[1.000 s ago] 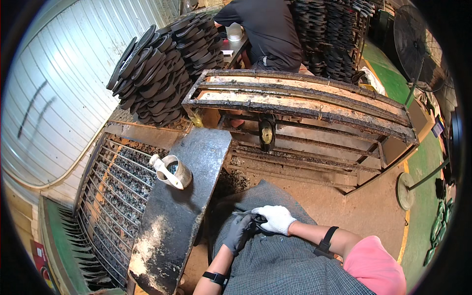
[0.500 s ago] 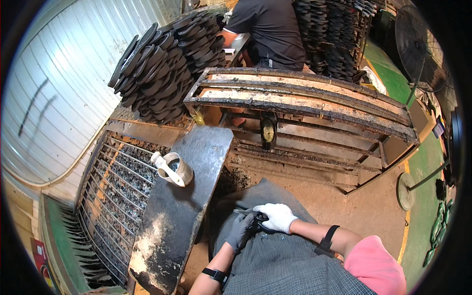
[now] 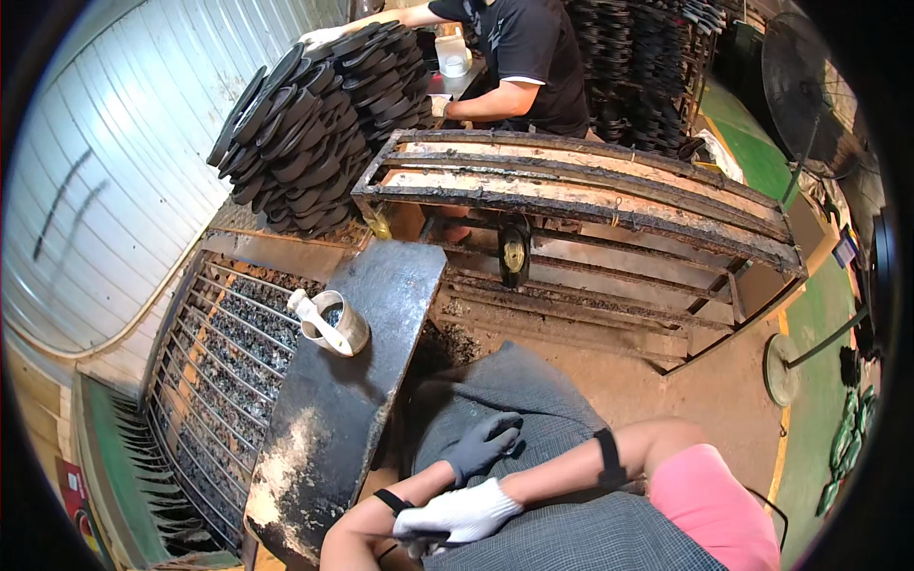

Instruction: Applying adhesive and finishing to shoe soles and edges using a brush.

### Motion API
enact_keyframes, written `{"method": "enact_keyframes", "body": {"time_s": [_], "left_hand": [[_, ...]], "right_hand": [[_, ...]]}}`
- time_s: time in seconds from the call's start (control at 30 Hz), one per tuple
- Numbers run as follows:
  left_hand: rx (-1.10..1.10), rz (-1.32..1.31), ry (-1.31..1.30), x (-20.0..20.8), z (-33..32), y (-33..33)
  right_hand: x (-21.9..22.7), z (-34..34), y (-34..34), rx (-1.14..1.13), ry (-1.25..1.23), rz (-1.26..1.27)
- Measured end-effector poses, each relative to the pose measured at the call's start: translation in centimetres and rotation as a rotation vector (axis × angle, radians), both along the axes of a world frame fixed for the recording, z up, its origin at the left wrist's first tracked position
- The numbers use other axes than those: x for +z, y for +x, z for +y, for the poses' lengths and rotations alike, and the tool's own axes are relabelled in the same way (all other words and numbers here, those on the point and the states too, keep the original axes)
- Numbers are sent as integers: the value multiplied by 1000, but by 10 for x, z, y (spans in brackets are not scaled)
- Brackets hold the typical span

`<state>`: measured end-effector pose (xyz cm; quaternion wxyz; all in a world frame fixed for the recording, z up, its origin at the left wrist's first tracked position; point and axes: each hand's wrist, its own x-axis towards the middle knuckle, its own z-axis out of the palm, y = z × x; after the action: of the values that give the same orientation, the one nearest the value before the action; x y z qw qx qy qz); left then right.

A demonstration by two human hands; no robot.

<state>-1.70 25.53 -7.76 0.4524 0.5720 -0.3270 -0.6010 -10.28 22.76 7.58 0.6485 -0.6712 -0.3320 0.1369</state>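
My left hand, in a grey glove, rests on the dark checked cloth over my lap. Its fingers are loosely bent and a little apart, with nothing seen in them. Across my left forearm lies my right hand in a white glove, close to the black wrist strap. The right fingers are curled, and something dark shows beneath them; I cannot make out what it is. Left of my hands stands a dark, worn board. On it, a whitish cup holds dark contents, with a white-handled brush leaning across its rim.
A barred metal rack with dark crumbs lies left of the board. Ahead stands a crusted metal frame bench. Stacks of black soles rise behind, near a co-worker in black. A fan stands far right.
My right hand has moved back and left, from beside my left hand onto the left forearm. The dark item between my hands is out of sight. The co-worker has turned, reaching over the stack.
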Motion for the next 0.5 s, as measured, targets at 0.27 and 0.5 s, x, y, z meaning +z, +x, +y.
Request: {"method": "enact_keyframes", "body": {"time_s": [0.27, 0.5], "left_hand": [[-86, -665, -461, 17, 7, -2], [-71, -695, -298, 19, 3, -5]], "right_hand": [[-10, 21, 9, 137, -128, -74], [-17, 14, 5, 38, -45, -119]]}}
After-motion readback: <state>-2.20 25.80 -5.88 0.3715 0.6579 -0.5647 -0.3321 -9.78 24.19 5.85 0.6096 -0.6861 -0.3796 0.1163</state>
